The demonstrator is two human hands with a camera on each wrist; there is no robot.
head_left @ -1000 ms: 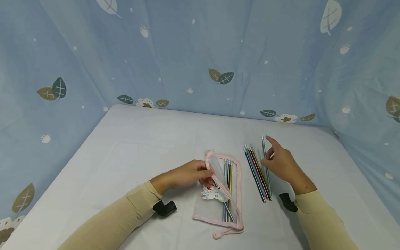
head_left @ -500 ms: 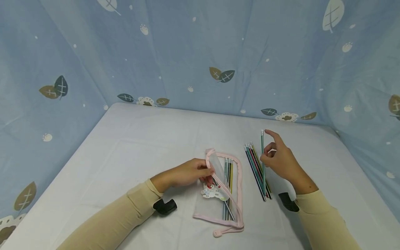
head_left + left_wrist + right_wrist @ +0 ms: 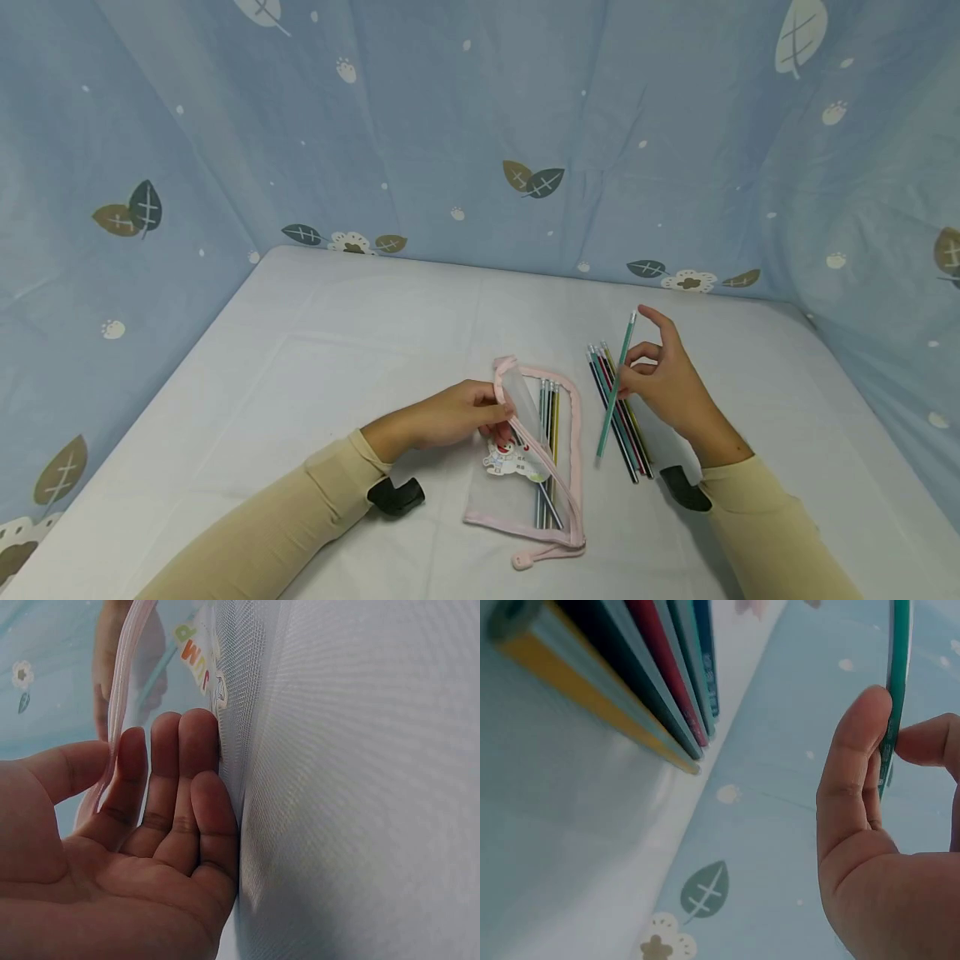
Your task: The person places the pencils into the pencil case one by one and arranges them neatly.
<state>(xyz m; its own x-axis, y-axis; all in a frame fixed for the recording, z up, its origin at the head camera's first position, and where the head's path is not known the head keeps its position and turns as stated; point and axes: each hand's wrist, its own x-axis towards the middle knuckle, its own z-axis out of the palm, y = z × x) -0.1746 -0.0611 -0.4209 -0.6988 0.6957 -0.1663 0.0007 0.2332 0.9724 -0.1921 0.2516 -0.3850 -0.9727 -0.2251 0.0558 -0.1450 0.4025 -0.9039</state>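
Note:
My left hand [image 3: 450, 414] pinches the pink zipper edge of a mesh pencil pouch [image 3: 573, 450] between thumb and index finger, lifting the flap. In the left wrist view the pink edge [image 3: 118, 697] runs between thumb and index finger while the other fingers lie along the mesh. Several pencils [image 3: 555, 408] lie inside the pouch. My right hand [image 3: 667, 379] pinches a green pencil [image 3: 609, 417] between thumb and fingers, its white-tipped end up by the index finger and its lower end slanting toward the pouch. In the right wrist view the green pencil [image 3: 898, 667] stands nearly upright.
A row of several loose pencils [image 3: 636, 446] in blue, teal, red, black and yellow lies right of the pouch, behind the held pencil. The pouch's zipper pull [image 3: 522, 561] points to the near side. A leaf-patterned blue curtain [image 3: 450, 125] borders the white table [image 3: 360, 333].
My right hand has raised the green pencil from beside the loose row and swung its lower end left, across the row toward the pouch. The left hand stays at the zipper edge.

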